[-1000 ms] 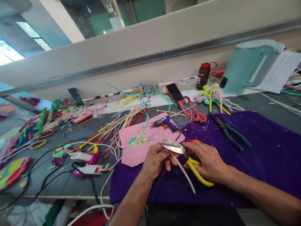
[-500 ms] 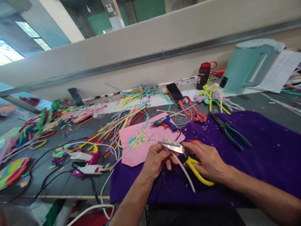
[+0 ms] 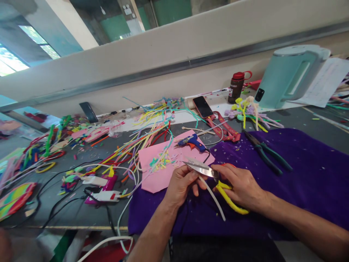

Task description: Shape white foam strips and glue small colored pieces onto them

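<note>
Near the front of the purple cloth (image 3: 272, 203), my left hand (image 3: 183, 185) pinches a white pipe cleaner (image 3: 216, 202), whose free end hangs down to the right. My right hand (image 3: 241, 185) is closed on a pair of scissors (image 3: 200, 168); their red handle is mostly hidden by the fingers. The blades point left, across the white stem just above my left fingers. A fuzzy yellow pipe cleaner (image 3: 231, 204) hangs from under my right hand. Beyond my hands, cut yellow and green bits (image 3: 163, 160) lie on a pink sheet (image 3: 152, 185).
A blue glue gun (image 3: 194, 142) rests on the pink sheet. Green-handled pliers (image 3: 268, 154) lie on the cloth. Bundled coloured stems (image 3: 147, 136), a phone (image 3: 203, 107), a dark bottle (image 3: 236, 89) and a teal kettle (image 3: 289, 78) stand farther back. A power strip (image 3: 106, 189) with cables is at left.
Hardly anything differs. The scissors and both hands keep nearly the same place, and the view shifts very slightly.
</note>
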Tool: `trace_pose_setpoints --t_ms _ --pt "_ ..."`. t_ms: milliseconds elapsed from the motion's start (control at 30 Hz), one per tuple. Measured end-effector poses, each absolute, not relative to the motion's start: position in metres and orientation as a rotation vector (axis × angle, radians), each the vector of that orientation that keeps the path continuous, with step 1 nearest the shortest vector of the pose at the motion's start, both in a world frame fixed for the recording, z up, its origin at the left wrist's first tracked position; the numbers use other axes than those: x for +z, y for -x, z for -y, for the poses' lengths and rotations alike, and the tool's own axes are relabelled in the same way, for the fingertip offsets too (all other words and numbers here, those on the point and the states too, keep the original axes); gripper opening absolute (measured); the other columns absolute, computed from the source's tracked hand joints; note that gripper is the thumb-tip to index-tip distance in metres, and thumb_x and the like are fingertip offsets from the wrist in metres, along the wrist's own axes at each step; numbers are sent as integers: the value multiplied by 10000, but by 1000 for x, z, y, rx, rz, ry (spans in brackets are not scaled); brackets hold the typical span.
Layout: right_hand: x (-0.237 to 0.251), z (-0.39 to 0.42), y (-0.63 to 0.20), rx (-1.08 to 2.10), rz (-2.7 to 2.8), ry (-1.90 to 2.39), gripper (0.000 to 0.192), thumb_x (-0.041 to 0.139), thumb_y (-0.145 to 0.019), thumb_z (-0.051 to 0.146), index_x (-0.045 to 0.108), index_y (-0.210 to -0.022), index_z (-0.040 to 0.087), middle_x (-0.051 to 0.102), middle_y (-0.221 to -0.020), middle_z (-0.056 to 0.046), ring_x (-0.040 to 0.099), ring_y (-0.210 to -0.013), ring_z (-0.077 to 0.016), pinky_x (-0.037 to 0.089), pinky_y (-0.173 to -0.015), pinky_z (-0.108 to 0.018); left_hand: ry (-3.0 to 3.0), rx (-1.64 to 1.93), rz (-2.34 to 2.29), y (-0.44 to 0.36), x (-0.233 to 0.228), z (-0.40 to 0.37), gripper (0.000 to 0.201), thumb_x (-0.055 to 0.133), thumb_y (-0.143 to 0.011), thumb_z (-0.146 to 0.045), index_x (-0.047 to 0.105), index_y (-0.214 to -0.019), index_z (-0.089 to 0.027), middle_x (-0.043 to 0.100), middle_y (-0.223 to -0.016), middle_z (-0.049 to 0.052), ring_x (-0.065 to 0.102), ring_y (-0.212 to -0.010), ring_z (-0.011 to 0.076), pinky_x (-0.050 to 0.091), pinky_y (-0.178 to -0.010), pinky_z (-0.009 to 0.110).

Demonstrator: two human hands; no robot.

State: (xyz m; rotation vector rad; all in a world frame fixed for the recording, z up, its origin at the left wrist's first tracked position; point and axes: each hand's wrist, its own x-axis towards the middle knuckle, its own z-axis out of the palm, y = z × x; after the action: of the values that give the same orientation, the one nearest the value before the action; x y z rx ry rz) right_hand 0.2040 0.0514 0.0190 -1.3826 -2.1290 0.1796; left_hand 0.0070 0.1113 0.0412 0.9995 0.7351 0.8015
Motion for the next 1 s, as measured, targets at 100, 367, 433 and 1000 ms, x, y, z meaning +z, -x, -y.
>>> trace_pose_setpoints --t_ms 100,367,433,1000 --pt "19 -51 -204 168 2140 1378 461 540 -797 342 432 -1216 184 605 -938 -78 587 -749 -179 471 -654 -296 -998 804 -733 -7 41 -111 220 683 -683 -294 635 -727 -84 697 -733 102 606 -462 126 422 -323 154" --pt "23 -52 -209 353 1962 1432 468 571 -779 354 445 -1204 203 629 -849 -34 592 -655 -139 454 -592 -240 -963 811 -813 -4 46 -112 236 713 -641 -287 631 -720 -80 681 -642 84 595 -435 123 392 -307 148" --pt "27 -53 -211 448 1869 1490 494 575 -773 371 426 -1213 205 634 -845 -28 595 -639 -133 458 -602 -243 -950 809 -836 -3 48 -112 231 727 -619 -276 622 -692 -84 673 -617 71 581 -407 113 370 -291 139" --pt "34 -52 -206 646 1962 1506 520 586 -749 359 399 -1214 220 594 -833 0 554 -648 -125 431 -622 -254 -944 802 -836 -2 50 -113 187 723 -624 -243 612 -662 -97 671 -589 49 567 -377 96 362 -282 122"
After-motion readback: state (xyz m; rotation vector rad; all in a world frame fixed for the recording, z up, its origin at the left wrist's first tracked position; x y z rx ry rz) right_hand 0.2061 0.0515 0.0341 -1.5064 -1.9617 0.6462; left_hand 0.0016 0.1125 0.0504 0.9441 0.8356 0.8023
